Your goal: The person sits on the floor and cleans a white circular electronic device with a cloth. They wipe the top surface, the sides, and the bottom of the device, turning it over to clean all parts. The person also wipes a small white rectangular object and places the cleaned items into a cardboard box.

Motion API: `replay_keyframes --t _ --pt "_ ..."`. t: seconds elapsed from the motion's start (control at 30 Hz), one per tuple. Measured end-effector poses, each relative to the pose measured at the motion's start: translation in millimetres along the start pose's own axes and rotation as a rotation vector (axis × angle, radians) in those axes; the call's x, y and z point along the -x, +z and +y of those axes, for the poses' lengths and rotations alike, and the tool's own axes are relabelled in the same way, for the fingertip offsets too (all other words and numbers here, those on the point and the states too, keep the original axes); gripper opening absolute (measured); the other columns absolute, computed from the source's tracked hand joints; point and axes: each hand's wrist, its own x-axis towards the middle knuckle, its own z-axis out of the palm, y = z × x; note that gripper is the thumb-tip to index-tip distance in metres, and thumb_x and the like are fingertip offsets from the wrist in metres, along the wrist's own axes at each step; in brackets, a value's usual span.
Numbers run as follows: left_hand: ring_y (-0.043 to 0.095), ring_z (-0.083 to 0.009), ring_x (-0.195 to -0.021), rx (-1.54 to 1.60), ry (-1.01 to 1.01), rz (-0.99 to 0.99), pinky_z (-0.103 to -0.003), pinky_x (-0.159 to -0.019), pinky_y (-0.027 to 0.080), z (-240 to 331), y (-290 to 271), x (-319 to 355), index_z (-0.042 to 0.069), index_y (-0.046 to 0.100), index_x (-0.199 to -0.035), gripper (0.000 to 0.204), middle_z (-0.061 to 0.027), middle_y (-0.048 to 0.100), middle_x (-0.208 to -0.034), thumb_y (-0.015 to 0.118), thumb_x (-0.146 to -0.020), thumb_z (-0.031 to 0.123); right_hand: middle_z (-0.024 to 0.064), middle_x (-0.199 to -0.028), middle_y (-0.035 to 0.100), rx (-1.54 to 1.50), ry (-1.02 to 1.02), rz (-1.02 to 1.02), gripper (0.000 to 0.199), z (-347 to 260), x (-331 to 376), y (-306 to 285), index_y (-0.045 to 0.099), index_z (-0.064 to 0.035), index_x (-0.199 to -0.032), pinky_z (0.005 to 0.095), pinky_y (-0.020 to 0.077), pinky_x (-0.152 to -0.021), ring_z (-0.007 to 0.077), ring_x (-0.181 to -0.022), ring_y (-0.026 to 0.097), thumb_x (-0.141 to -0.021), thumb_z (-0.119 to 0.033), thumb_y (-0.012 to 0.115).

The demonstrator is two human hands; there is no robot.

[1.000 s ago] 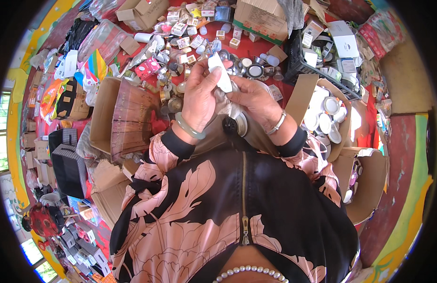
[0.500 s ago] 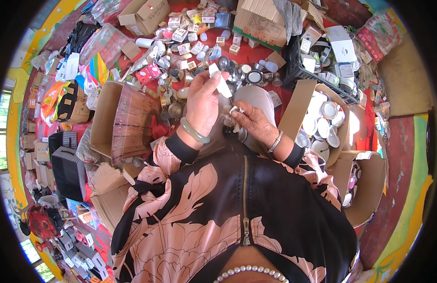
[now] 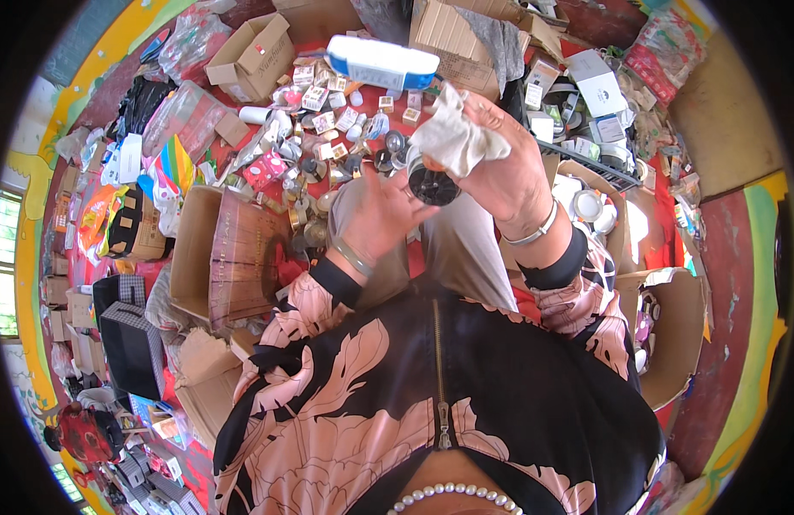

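My right hand (image 3: 508, 176) is raised, its fingers closed round a crumpled off-white cloth (image 3: 459, 133). Just below the cloth is a round silver lamp fitting (image 3: 434, 187) with a dark ribbed end, apparently in the same grip. A blue-and-white oblong box (image 3: 382, 62) hangs in the air beyond the hand; a short dark cord or stick runs from it toward the cloth. My left hand (image 3: 380, 210) is open, thumb and fingers apart, its fingertips beside the lamp fitting. I cannot tell whether they touch it.
Loose lamp fittings and small boxes (image 3: 324, 99) cover the red floor ahead. A black crate (image 3: 585, 165) and a carton of white round lamps (image 3: 615, 206) stand at right. An open carton (image 3: 195, 249) stands at left, another carton (image 3: 253, 56) at far left.
My left hand has let go of the white piece and opened, moving nearer. My right hand has risen and moved forward with the cloth. The blue-and-white box now hangs farther away.
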Motion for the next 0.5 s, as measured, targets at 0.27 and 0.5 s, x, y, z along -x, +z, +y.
replay_keyframes --t 0.27,0.5 --pt "0.043 -0.0413 -0.122 0.604 -0.32 -0.275 -0.056 -0.086 0.047 9.9 37.4 7.3 0.008 0.036 -0.135 0.09 -0.0237 0.044 -0.13 0.044 -0.074 0.074 0.0094 -0.081 0.057 -0.087 0.012 0.152 0.031 3.3 -9.2 -21.3 0.052 0.0006 -0.105 0.0326 0.0448 -0.067 0.0204 -0.076 0.055 -0.097 -0.026 0.039" --pt "0.058 -0.0395 -0.102 0.348 -0.262 0.025 -0.046 -0.076 0.053 33.1 48.0 13.9 0.003 0.038 -0.133 0.091 -0.0227 0.059 -0.109 0.027 -0.08 0.076 0.0094 -0.076 0.062 0.868 0.184 0.405 0.031 -17.4 11.3 -68.3 0.06 0.0 -0.095 0.0287 0.0474 -0.057 0.0179 -0.066 0.062 -0.094 -0.026 0.045"
